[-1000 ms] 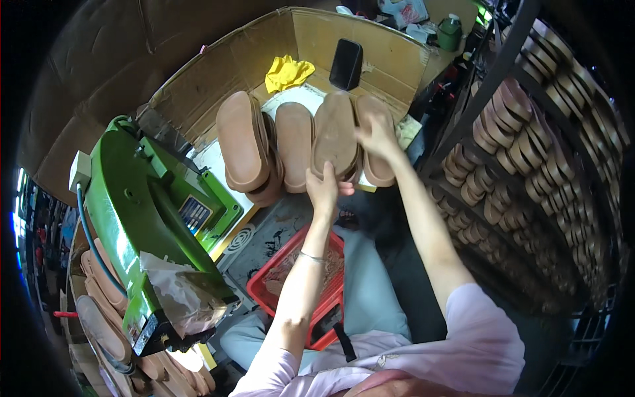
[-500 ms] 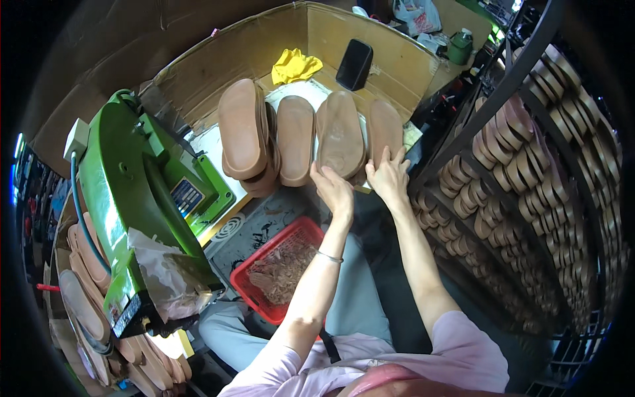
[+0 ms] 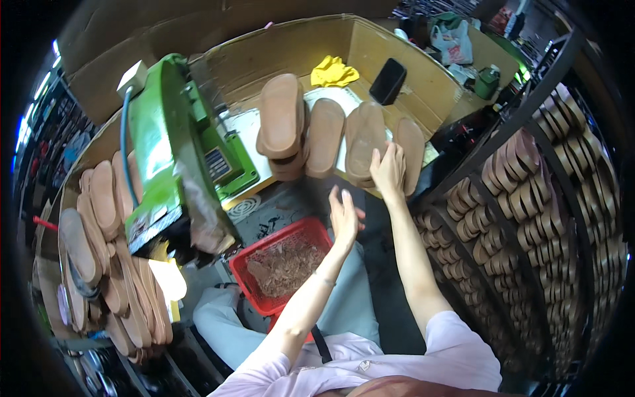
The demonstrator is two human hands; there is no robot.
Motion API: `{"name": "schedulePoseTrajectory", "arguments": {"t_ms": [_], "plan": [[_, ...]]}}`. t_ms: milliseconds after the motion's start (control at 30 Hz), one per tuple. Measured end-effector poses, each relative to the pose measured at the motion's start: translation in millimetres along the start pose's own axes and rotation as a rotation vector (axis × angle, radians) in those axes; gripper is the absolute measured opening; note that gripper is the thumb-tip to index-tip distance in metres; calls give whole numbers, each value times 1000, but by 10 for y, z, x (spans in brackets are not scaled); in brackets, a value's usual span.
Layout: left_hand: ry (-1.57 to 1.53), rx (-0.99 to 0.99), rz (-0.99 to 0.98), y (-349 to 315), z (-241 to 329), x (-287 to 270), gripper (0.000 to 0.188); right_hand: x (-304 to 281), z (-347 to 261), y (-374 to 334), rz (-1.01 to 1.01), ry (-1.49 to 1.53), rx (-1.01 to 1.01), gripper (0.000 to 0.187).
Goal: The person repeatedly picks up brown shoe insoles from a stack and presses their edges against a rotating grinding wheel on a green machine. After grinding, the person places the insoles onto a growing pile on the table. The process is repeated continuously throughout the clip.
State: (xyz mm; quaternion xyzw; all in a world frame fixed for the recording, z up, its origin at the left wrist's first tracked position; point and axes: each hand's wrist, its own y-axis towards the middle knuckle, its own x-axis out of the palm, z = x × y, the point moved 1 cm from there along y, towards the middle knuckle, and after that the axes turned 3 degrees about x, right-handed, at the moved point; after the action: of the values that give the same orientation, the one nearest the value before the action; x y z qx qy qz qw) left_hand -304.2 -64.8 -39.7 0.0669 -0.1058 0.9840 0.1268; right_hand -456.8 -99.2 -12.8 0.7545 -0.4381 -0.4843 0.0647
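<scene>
Brown shoe soles lie in a row on a white board (image 3: pixel 249 126). A stack of soles (image 3: pixel 280 119) stands at the left, then a second sole (image 3: pixel 325 135), a third sole (image 3: pixel 364 139) and a fourth sole (image 3: pixel 411 142) at the right. My right hand (image 3: pixel 389 171) is over the lower right edge of the third sole, fingers apart; whether it touches the sole I cannot tell. Below the row my left hand (image 3: pixel 344 217) hovers with its fingers spread and nothing in them, near the red basket.
A green machine (image 3: pixel 162 155) stands left of the board. Several soles (image 3: pixel 106 198) fill a box at far left. Between my knees sits a red basket (image 3: pixel 241 264) of brown scraps. Yellow gloves (image 3: pixel 334 71) and a black phone (image 3: pixel 388 81) lie behind; a sole-filled rack (image 3: pixel 463 159) rises at right.
My left hand has come away from the third sole, down toward my body. My right hand has shifted from the fourth sole to the third. The whole view has swung to the left.
</scene>
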Motion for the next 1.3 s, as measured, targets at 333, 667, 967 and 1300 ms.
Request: {"name": "schedulePoseTrajectory", "arguments": {"t_ms": [333,667,967,1300], "plan": [[-126,434,529,-484,154,-3406,21,561,643,459,-13,162,63,43],[-577,145,1289,960,1434,-5329,66,286,-124,115,-101,-133,153,36],[-365,768,1065,-834,1047,-3595,55,-82,-1059,-1859,-716,680,152,24],[-120,811,698,-2174,847,-3197,40,-220,-1317,-2876,-1344,1654,543,107]]}}
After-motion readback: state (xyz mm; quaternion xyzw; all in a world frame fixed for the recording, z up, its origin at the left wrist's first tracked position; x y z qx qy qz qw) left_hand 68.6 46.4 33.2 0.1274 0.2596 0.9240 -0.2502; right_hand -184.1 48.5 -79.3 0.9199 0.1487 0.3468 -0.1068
